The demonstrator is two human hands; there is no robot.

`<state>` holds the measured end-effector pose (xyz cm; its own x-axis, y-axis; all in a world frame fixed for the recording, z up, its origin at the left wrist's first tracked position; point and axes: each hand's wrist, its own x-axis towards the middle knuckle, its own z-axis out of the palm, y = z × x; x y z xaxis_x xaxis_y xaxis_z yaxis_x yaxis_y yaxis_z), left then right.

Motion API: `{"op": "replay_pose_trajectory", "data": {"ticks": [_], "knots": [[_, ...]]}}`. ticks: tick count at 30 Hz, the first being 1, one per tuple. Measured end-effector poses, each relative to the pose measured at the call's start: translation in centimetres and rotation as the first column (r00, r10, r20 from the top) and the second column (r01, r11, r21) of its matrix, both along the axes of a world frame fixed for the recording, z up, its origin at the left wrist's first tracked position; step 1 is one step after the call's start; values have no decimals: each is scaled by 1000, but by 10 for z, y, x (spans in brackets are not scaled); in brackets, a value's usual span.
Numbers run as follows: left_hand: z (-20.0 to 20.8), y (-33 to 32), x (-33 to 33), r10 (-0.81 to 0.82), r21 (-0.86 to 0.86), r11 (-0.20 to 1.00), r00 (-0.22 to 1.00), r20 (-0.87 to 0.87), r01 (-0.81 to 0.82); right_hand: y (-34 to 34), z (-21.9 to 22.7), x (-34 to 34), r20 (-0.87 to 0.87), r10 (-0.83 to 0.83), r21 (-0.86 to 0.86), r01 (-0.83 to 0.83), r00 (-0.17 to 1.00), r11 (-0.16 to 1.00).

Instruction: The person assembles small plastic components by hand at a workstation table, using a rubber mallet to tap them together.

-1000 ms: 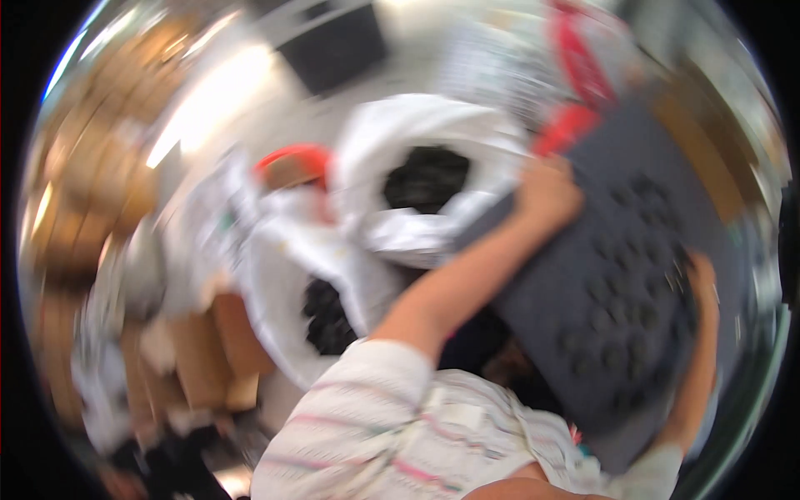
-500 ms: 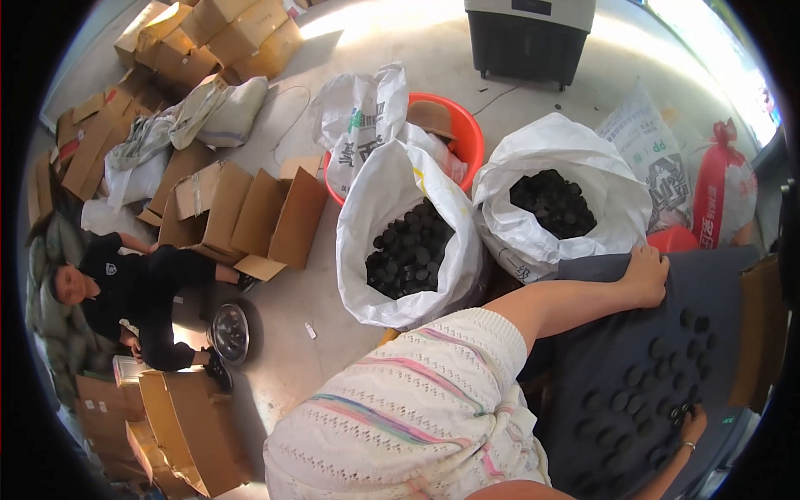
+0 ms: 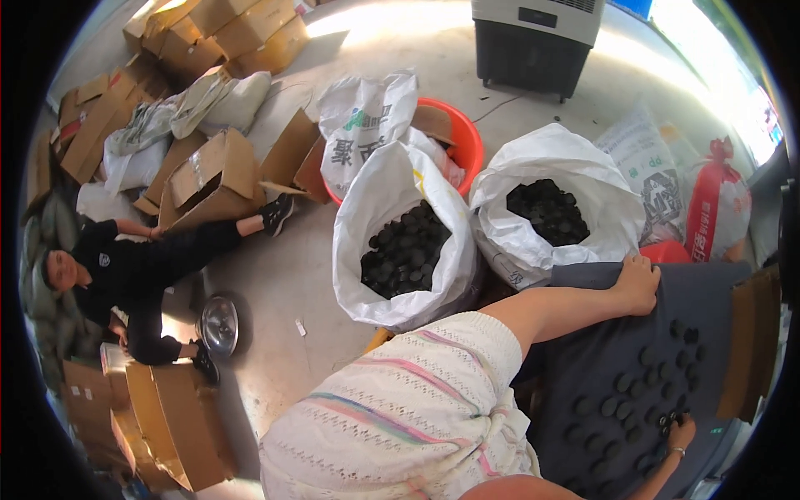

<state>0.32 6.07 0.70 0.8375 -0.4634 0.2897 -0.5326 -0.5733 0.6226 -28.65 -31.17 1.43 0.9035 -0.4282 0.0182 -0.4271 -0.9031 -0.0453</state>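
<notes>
My left hand (image 3: 640, 285) rests at the far edge of the dark grey cloth (image 3: 575, 333), its arm stretched across; the fingers are laid on the cloth, with nothing seen in them. Lower right, my right hand (image 3: 682, 434), with a band at the wrist, has its fingers bent together at a small black disc (image 3: 664, 421). The fingertips partly cover it. Several similar round black pieces (image 3: 624, 382) lie scattered over the cloth beside this hand. Two white woven sacks, the nearer one (image 3: 350, 250) and the right one (image 3: 612, 187), stand open beyond, filled with such pieces.
A red basin (image 3: 473, 146) stands behind the sacks, and a grey-black wheeled machine (image 3: 533, 50) farther back. Cardboard boxes (image 3: 217, 179) crowd the left, where a person in black (image 3: 104, 258) sits by a metal bowl (image 3: 218, 327). A carton (image 3: 750, 342) borders the cloth.
The view has shifted slightly. The seated person's leg has stretched out toward the boxes. My right hand stays among the discs, and my left hand keeps its place at the cloth's edge.
</notes>
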Motion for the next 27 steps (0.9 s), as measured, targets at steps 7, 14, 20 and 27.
{"op": "replay_pose_trajectory", "data": {"ticks": [7, 14, 20, 27], "knots": [[2, 25, 10, 85, 64, 994, 994, 74, -90, 42, 9, 39, 38, -10, -76, 13, 999, 997], [13, -1, 5, -42, 145, 989, 999, 23, 38, 43, 31, 4, 174, -158, -69, 173, 972, 983], [48, -36, 102, -11, -265, 964, 1000, -23, 5, 80, 86, -13, 358, -62, -109, 107, 932, 988], [86, -81, 114, -211, 175, 930, 860, -465, 323, 31, 84, -101, 308, -258, 186, 208, 916, 960]]}}
